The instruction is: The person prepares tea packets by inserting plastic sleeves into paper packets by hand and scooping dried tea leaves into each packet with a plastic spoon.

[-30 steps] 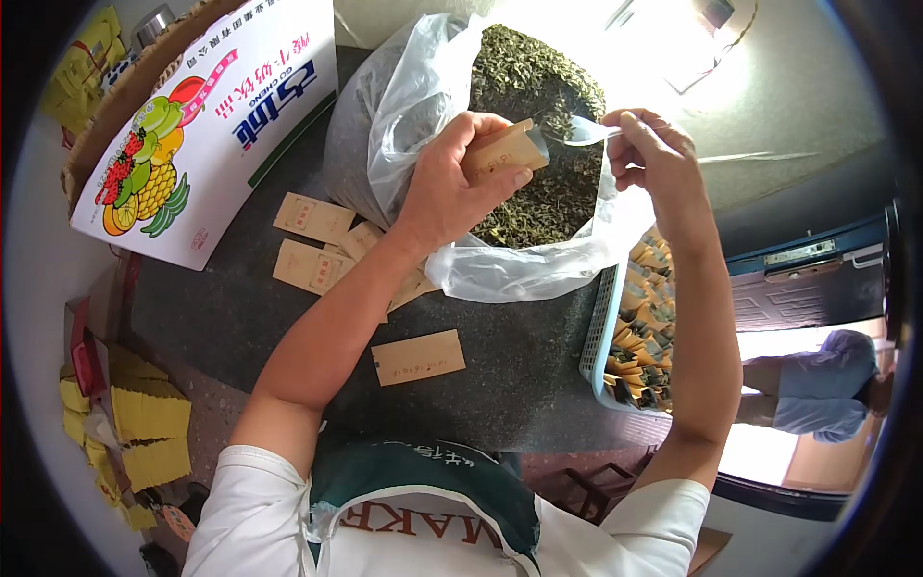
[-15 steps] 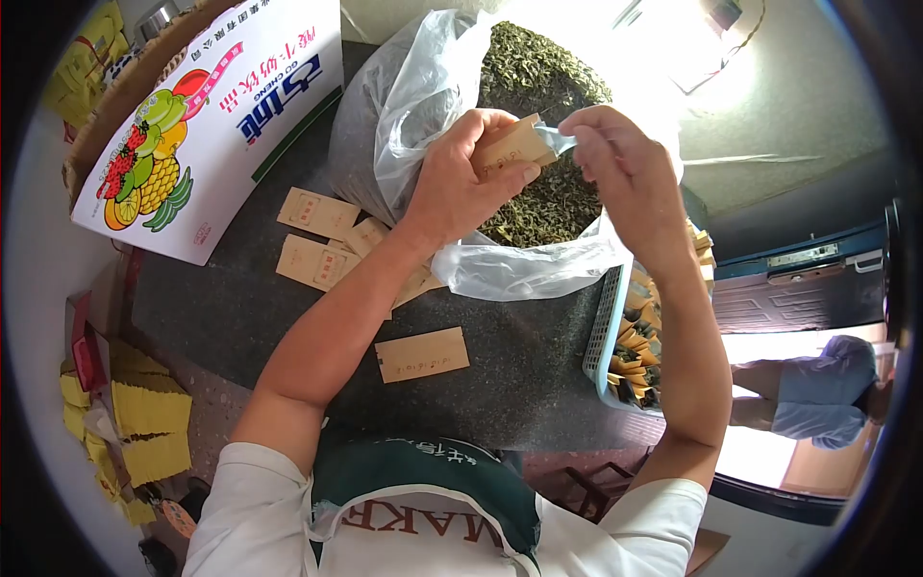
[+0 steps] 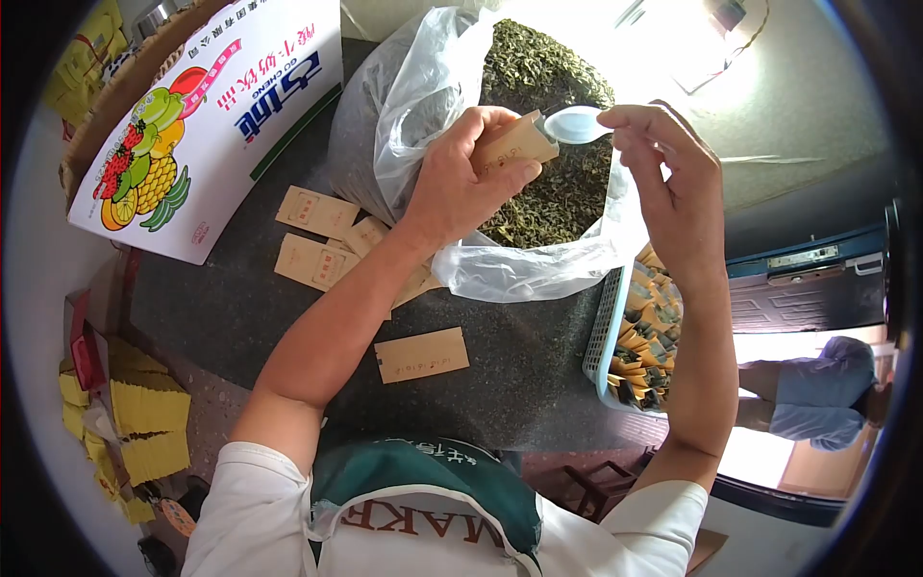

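The left hand (image 3: 466, 183) held a small brown paper packet (image 3: 517, 149) above the near part of a big clear plastic bag (image 3: 413, 106), its fingers and thumb pressing the packet from both sides. The right hand (image 3: 678, 173) pinched the end of a pale spoon (image 3: 577, 125) between thumb and fingers; the spoon's bowl was just beside the packet's mouth, though whether they touched could not be told. Under both lay a heap of dried leaves (image 3: 543, 67) in the wide-open bag, partly hidden by the packet and the left hand. The bag stood on a dark worktop (image 3: 519, 389).

Left of the bag, more packets (image 3: 317, 262) overlapped one another, with the left forearm covering some of them. A single packet (image 3: 423, 356) lay apart, nearer the body. On the right, a blue basket (image 3: 598, 332) was crowded with filled packets (image 3: 639, 361), the right forearm crossing over its far side. A printed carton (image 3: 226, 125) closed off the upper left, and yellow bundles (image 3: 152, 433) sat below the worktop. Another person (image 3: 822, 389) was near the doorway.
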Tool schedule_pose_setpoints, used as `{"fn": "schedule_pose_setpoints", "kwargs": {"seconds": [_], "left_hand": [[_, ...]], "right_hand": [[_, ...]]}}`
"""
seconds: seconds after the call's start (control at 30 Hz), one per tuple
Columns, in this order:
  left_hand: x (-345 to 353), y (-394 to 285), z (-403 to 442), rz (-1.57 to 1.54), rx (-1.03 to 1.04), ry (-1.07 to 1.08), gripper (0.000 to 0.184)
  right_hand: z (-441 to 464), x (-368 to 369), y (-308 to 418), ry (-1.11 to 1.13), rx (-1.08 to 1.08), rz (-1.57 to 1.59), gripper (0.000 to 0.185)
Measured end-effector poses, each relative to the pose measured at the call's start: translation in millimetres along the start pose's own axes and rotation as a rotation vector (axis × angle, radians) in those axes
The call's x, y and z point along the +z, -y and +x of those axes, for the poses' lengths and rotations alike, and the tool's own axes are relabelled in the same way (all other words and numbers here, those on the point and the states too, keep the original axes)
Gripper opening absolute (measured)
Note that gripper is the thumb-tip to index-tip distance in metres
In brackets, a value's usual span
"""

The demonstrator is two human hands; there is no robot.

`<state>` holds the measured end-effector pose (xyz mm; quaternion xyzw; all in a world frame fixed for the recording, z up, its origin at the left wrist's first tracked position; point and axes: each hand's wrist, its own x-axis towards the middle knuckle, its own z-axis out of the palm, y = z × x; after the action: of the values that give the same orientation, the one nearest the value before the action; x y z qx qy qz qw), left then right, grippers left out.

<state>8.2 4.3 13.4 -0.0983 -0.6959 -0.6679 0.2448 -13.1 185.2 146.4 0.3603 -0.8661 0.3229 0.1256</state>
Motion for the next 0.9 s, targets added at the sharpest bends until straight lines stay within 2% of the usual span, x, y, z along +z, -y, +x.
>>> {"fn": "schedule_pose_setpoints", "kwargs": {"seconds": [0.13, 0.17, 0.23, 0.43, 0.47, 0.5, 0.57, 0.63, 0.7, 0.77, 0.83, 0.9], "left_hand": [[0, 1, 0, -0.001, 0.039, -0.014, 0.037], [0, 0, 1, -0.002, 0.044, -0.013, 0.037], [-2, -1, 0, -0.013, -0.035, 0.017, 0.036], [-3, 1, 0, 0.008, -0.056, 0.043, 0.040], [-2, 1, 0, 0.008, -0.054, 0.046, 0.040], [-1, 2, 0, 0.008, -0.028, 0.033, 0.042], [0, 2, 0, 0.013, 0.000, 0.015, 0.044], [-1, 1, 2, 0.056, -0.027, 0.032, 0.048], [-2, 2, 4, 0.043, -0.061, 0.037, 0.048], [-1, 0, 5, 0.027, -0.091, 0.046, 0.048], [-2, -9, 8, 0.012, -0.073, 0.052, 0.044], [-1, -18, 9, 0.011, 0.004, 0.047, 0.037]], "right_hand": [[1, 13, -5, 0.165, 0.007, -0.009, 0.016], [2, 23, -11, 0.138, -0.036, 0.027, 0.016], [3, 27, -2, 0.178, 0.063, 0.038, 0.015], [3, 32, -6, 0.163, 0.074, 0.098, 0.016], [3, 31, -8, 0.130, -0.015, 0.123, 0.016], [2, 27, -6, 0.128, -0.017, 0.122, 0.016], [2, 17, 4, 0.037, -0.179, 0.008, 0.017], [0, 8, 10, 0.020, -0.222, -0.038, 0.017], [-2, 0, 11, -0.087, -0.335, -0.192, 0.015], [-7, -6, 14, -0.094, -0.301, -0.226, 0.015], [-10, -13, 17, -0.026, -0.174, -0.327, 0.015], [-12, -18, 18, -0.056, -0.211, -0.324, 0.016]]}}
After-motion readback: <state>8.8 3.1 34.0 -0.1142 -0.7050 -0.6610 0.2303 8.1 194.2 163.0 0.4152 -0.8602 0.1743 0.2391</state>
